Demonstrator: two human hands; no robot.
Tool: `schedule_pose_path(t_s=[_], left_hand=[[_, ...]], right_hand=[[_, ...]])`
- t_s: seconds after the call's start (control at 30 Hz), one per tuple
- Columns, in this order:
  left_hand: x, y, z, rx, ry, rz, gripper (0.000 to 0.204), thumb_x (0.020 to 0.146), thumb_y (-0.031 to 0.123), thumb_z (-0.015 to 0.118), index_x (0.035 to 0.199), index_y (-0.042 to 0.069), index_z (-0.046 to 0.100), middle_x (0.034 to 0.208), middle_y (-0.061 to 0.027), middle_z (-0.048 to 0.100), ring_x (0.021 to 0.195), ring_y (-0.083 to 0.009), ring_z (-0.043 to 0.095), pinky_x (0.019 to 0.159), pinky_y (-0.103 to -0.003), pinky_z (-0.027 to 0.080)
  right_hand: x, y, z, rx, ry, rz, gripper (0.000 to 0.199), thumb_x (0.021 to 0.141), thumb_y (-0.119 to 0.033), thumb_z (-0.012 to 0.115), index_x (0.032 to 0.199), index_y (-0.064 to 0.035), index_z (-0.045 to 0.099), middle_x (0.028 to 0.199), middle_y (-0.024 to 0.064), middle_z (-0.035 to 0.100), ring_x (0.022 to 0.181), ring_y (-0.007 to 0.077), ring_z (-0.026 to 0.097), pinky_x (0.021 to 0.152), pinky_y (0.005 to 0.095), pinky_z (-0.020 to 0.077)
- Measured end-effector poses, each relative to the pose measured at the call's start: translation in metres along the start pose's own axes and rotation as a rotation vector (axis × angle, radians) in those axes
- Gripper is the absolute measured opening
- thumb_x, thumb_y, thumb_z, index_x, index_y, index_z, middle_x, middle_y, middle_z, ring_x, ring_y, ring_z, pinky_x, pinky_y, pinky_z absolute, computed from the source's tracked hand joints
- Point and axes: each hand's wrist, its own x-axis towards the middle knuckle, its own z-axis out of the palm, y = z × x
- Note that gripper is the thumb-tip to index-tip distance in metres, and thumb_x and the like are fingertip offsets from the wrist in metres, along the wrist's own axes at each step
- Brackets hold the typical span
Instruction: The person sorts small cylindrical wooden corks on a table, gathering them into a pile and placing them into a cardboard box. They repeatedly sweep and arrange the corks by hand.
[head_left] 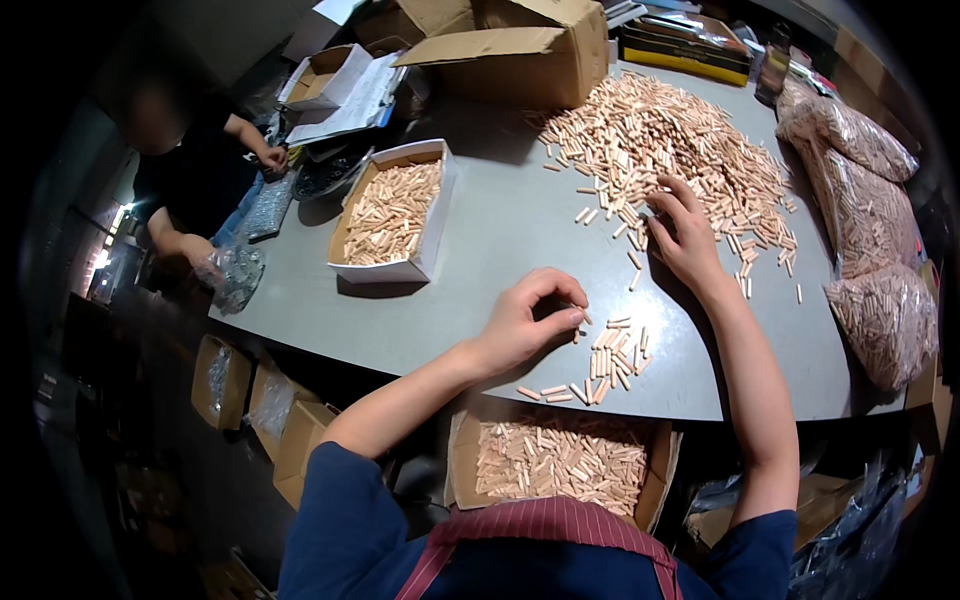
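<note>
My left hand is over the near part of the table, its fingers curled and thumb closed on a small wooden dowel. Just beside it lies a loose group of dowels near the table's front edge. My right hand reaches to the front edge of a big heap of dowels, fingers bent and apart. Its fingertips touch or hover over the dowels there; I cannot tell which. Nothing shows gripped in it.
A white box of dowels stands left on the grey table. Below the front edge is a cardboard box of dowels. Bagged dowels line the right side; an open carton stands behind. Another person works at left.
</note>
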Motion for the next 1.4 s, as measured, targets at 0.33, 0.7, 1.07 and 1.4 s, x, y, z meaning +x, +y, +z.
schedule_pose_path(t_s=[0.33,0.7,1.07,1.4], left_hand=[[0.012,0.004,-0.121,0.670,0.849,0.345,0.024,0.101,0.002,0.057,0.121,-0.001,0.069,0.126,-0.0145,0.068,0.122,-0.0292,0.063,0.110,-0.042,0.046],[0.013,-0.004,0.018,0.379,-0.362,0.312,0.056,0.108,0.020,0.048,0.158,-0.005,0.044,0.162,-0.0248,0.046,0.152,-0.0394,0.041,0.129,-0.049,0.028],[0.053,-0.007,0.045,-0.199,-0.743,0.160,0.044,0.112,0.033,0.048,0.122,0.002,0.078,0.126,-0.0143,0.076,0.135,-0.0316,0.060,0.118,-0.045,0.041],[-0.026,0.011,0.032,-0.275,-0.897,0.205,0.034,0.107,0.022,0.053,0.114,0.000,0.078,0.123,-0.0114,0.078,0.128,-0.0292,0.067,0.118,-0.048,0.045]], right_hand=[[0.000,-0.003,0.003,0.041,0.019,0.011,0.031,0.095,-0.005,0.067,0.126,-0.0017,0.065,0.145,0.0180,0.057,0.126,0.0379,0.064,0.103,0.0432,0.0548],[0.001,0.004,0.003,0.016,0.105,-0.010,0.028,0.102,-0.014,0.066,0.127,0.0008,0.066,0.136,0.0183,0.064,0.124,0.0380,0.065,0.104,0.0429,0.0526],[0.002,0.000,0.002,0.043,0.041,-0.026,0.019,0.102,-0.014,0.067,0.107,0.0028,0.073,0.122,0.0149,0.072,0.109,0.0353,0.071,0.095,0.0406,0.0562],[0.003,-0.001,-0.003,0.038,0.023,-0.019,0.018,0.101,-0.013,0.068,0.106,0.0037,0.073,0.119,0.0155,0.074,0.109,0.0358,0.072,0.094,0.0403,0.0565]])
